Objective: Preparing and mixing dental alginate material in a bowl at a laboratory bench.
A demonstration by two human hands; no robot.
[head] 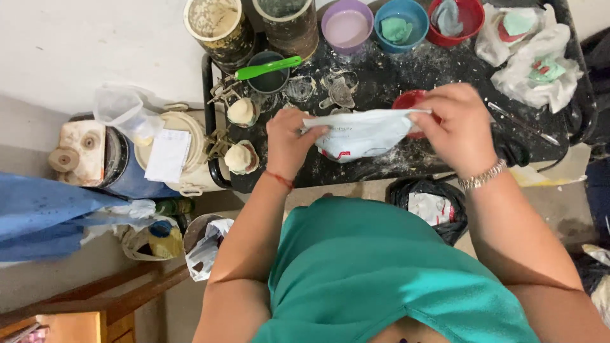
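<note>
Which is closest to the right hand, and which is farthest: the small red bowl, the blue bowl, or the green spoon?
From the right hand, in the head view:
1. Small red bowl, right beside the hand, partly hidden by the white bag.
2. Blue bowl, at the table's back edge.
3. Green spoon, far over on the left side.

Head camera looks steeply down, close above the black table (381, 159).

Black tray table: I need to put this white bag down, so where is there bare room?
Mostly the powder-dusted strip of the black tray table below the white plastic bag. The back row of coloured bowls and the left moulds are crowded.
</note>
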